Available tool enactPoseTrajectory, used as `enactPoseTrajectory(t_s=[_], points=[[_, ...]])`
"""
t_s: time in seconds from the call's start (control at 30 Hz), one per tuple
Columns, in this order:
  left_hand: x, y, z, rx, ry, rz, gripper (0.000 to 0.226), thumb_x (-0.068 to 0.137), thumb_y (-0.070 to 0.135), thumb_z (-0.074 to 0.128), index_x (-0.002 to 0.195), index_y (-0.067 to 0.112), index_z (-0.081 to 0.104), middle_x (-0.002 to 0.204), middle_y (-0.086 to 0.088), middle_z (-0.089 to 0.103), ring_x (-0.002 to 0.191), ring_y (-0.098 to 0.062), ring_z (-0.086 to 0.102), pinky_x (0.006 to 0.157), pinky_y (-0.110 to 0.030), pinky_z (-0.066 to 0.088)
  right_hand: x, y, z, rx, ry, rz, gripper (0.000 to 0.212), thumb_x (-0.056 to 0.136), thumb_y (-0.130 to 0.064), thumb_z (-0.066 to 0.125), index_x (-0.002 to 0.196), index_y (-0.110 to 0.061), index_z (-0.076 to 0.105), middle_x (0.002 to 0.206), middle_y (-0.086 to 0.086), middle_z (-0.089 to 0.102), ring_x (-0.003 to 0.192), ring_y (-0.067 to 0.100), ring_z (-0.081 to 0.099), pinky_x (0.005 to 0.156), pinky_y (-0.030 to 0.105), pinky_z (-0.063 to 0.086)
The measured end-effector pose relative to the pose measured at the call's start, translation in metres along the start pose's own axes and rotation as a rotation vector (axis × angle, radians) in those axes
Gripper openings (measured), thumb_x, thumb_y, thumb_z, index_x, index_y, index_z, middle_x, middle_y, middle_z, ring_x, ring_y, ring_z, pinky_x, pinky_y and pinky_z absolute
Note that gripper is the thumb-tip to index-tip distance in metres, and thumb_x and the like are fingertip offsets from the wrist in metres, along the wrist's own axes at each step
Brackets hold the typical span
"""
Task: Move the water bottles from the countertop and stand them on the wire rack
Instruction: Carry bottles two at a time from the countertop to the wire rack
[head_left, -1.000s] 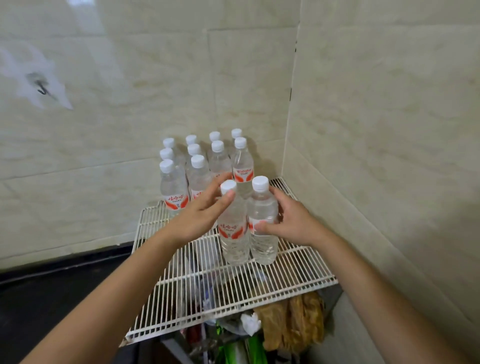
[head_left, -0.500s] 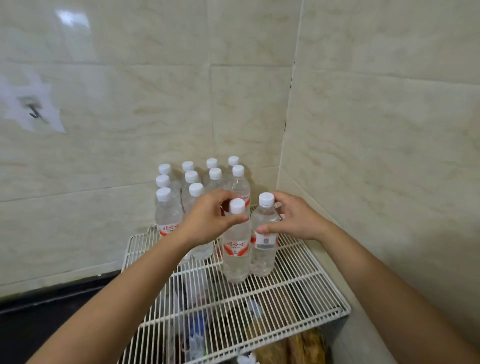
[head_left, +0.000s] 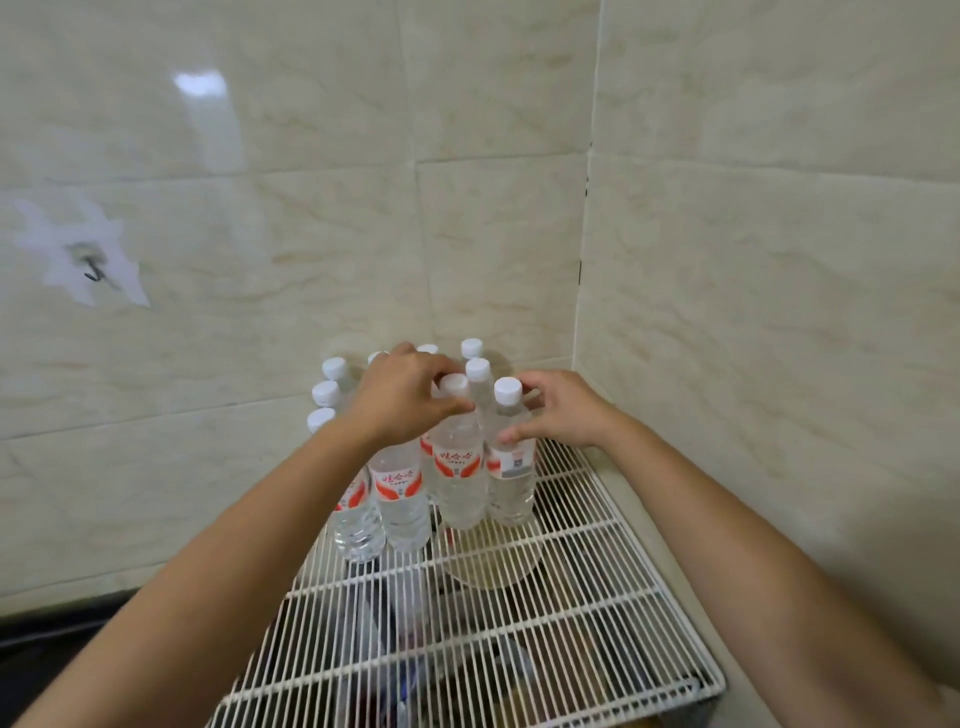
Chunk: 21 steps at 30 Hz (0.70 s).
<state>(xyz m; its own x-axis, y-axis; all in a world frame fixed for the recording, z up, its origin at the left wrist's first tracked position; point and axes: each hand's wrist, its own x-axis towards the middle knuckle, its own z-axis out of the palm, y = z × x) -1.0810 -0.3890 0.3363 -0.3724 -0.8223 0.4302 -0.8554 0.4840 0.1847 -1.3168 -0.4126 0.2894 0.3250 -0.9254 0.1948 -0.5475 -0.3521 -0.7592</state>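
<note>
- In the corner where two pale tiled walls (head_left: 753, 234) meet, one white wire rack (head_left: 519, 623) fills the lower middle of the view, its near edge at 6 o'clock and its far edge against the wall at 12 o'clock.
- Two bare forearms come in from 7 o'clock and 5 o'clock and meet over the far half of the rack.
- A cluster of clear water bottles (head_left: 400, 493) with white caps and red-and-white labels stands upright on the rack's far half; ten bottles can be counted from caps and bodies, though the left hand hides part of the group, so there may be more.
- The left hand (head_left: 402, 397) is curled around the neck and shoulder of the front middle bottle (head_left: 460, 467), fingers wrapped just below its cap, gripping it.
- The right hand (head_left: 563, 410) holds the front right bottle (head_left: 511, 467) at its shoulder, thumb on the near side and fingers behind, closed on it.
- These two held bottles stand side by side, touching, their bases on the rack wires at the 3 o'clock side of the cluster.
- One small dark hook (head_left: 93, 270) sits on the left wall at 9 o'clock, within a pale patch.
- Dark shapes show through the wires below the rack; what they are cannot be told.
</note>
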Motion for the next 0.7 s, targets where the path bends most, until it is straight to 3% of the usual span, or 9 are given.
enactPoseTrajectory(t_s=[0.17,0.23,0.33,0.4,0.5,0.6,0.7], points=[[-0.002,-0.012,0.009,0.109,-0.057,0.004,0.040,0.081,0.060,0.067,0.104,0.028,0.070,0.090,0.004,0.067,0.096,-0.018,0.052,0.072,-0.034,0.037,0.009,0.006,0.009,0.080,-0.054,-0.001,0.057,0.068,-0.014,0.094,0.120,-0.021,0.072,0.109,-0.008,0.075,0.103,0.015,0.072,0.091,0.033,0.058],[-0.005,-0.016,0.014,0.111,-0.047,0.010,0.039,0.081,0.057,0.069,0.103,0.024,0.070,0.090,0.002,0.068,0.090,-0.016,0.049,0.070,-0.032,0.034,0.012,0.007,0.009,0.151,-0.022,0.002,0.046,0.072,-0.015,0.091,0.114,-0.027,0.074,0.112,-0.001,0.074,0.098,0.016,0.073,0.081,0.032,0.061],[-0.008,-0.022,0.017,0.051,-0.011,0.007,0.039,0.079,0.055,0.071,0.098,0.020,0.071,0.086,0.002,0.068,0.082,-0.014,0.048,0.066,-0.032,0.038,0.013,0.009,0.010,0.288,0.026,0.031,0.033,0.078,-0.012,0.087,0.100,-0.033,0.074,0.104,0.001,0.073,0.082,0.004,0.074,0.062,0.020,0.057],[-0.011,-0.025,0.018,0.012,-0.019,-0.023,0.041,0.078,0.059,0.069,0.099,0.024,0.071,0.088,0.004,0.068,0.084,-0.016,0.055,0.069,-0.036,0.047,0.013,0.012,0.013,0.313,0.038,0.043,0.032,0.080,-0.012,0.085,0.103,-0.031,0.073,0.099,-0.001,0.074,0.084,0.008,0.073,0.068,0.027,0.060],[-0.018,-0.027,0.022,0.038,-0.034,-0.069,0.047,0.080,0.065,0.061,0.109,0.029,0.069,0.096,0.005,0.070,0.088,-0.018,0.061,0.073,-0.041,0.053,0.008,0.020,0.019,0.245,0.041,0.051,0.037,0.083,-0.022,0.084,0.116,-0.020,0.068,0.106,0.006,0.071,0.096,0.018,0.068,0.093,0.044,0.058],[-0.027,-0.025,0.025,0.173,-0.031,-0.039,0.058,0.088,0.062,0.054,0.129,0.021,0.062,0.116,-0.005,0.069,0.106,-0.028,0.059,0.088,-0.046,0.049,-0.007,0.022,0.027,0.089,0.074,0.054,0.057,0.081,-0.046,0.081,0.130,-0.025,0.062,0.123,-0.005,0.068,0.112,0.010,0.065,0.103,0.043,0.054],[-0.045,-0.013,0.023,0.186,0.080,-0.030,0.067,0.094,0.058,0.047,0.141,0.011,0.053,0.135,-0.011,0.059,0.124,-0.033,0.052,0.102,-0.048,0.041,-0.024,0.018,0.041,-0.044,0.175,0.014,0.079,0.077,-0.064,0.071,0.144,-0.030,0.048,0.136,-0.011,0.054,0.122,0.007,0.056,0.106,0.040,0.049]])
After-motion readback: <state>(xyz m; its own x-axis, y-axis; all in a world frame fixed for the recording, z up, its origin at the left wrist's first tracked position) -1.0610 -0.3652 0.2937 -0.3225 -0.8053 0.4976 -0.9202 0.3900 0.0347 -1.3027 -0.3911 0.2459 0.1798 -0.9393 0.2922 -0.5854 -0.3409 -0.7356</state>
